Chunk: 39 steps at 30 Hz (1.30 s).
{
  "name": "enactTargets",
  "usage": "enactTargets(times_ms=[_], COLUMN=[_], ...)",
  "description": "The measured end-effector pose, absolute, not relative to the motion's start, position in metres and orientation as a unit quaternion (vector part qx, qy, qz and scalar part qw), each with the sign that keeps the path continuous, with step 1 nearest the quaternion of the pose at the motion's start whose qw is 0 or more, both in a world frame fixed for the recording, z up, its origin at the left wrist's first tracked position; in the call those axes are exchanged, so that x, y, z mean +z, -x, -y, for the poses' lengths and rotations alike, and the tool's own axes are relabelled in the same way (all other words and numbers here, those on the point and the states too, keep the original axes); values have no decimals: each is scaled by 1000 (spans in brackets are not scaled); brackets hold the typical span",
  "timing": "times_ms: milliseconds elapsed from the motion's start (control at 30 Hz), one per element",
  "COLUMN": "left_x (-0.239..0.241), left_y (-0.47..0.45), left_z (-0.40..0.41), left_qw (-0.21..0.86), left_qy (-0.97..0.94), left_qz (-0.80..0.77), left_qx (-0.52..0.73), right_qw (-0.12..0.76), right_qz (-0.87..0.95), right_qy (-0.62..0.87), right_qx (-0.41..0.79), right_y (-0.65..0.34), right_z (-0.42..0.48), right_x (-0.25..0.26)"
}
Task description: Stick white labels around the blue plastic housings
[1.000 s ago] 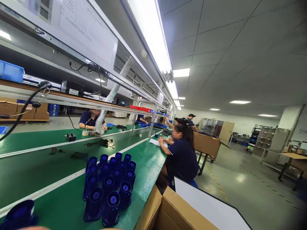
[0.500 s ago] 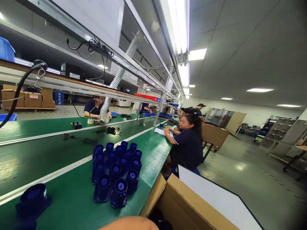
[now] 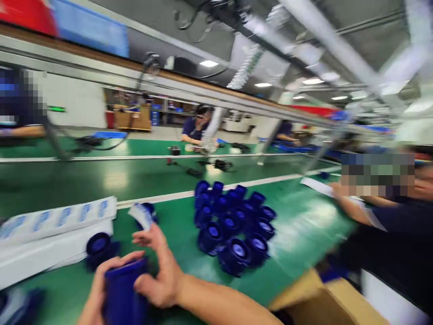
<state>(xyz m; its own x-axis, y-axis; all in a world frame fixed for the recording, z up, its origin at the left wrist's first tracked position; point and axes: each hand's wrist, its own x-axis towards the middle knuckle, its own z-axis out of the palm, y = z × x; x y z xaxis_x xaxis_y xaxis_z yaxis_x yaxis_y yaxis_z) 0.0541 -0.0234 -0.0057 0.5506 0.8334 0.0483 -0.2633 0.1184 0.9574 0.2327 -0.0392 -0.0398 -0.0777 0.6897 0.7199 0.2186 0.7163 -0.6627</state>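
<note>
Both my hands hold one dark blue plastic horn part low in the picture, over the green bench. My left hand grips its left side, partly hidden behind it. My right hand wraps its right side with thumb and forefinger raised. Just above my right fingers stands another blue part with a white label. A cluster of several upright blue horn parts stands to the right of my hands. The picture is smeared by motion.
White label sheets and a white box lie at left, with a blue part beside them. A cardboard box sits at lower right. A co-worker's arm rests on the bench at right; other people sit across the green conveyor.
The view swung down and left from the hall to the bench. My hands, unseen before, have come into view holding a blue part. The label sheets now show at left.
</note>
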Motion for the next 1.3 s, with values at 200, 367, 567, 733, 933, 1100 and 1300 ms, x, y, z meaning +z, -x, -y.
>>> enactTargets(times_ms=[200,367,567,733,933,1100,1300], left_x=[-10,-12,-26,-16,-7,-12,-44], left_y=[-46,-50,-46,-47,-40,-35,-41], left_z=[31,25,25,31,26,20,12], left_qw=[667,656,517,414,383,421,424], left_qy=[-594,-600,-710,-765,-746,-702,-736], left_qz=[-78,-30,-77,-136,-213,-250,-188], left_qx=[443,456,471,474,501,518,493], right_qw=[534,551,582,586,530,476,558], right_qz=[694,682,655,644,675,755,694], right_qy=[340,326,377,403,432,368,364], right_qx=[344,353,301,281,277,263,273], right_y=[-239,-240,-243,-222,-209,-230,-239], right_z=[60,53,46,48,54,52,30], right_x=[-14,-14,-23,-24,-23,-33,-43])
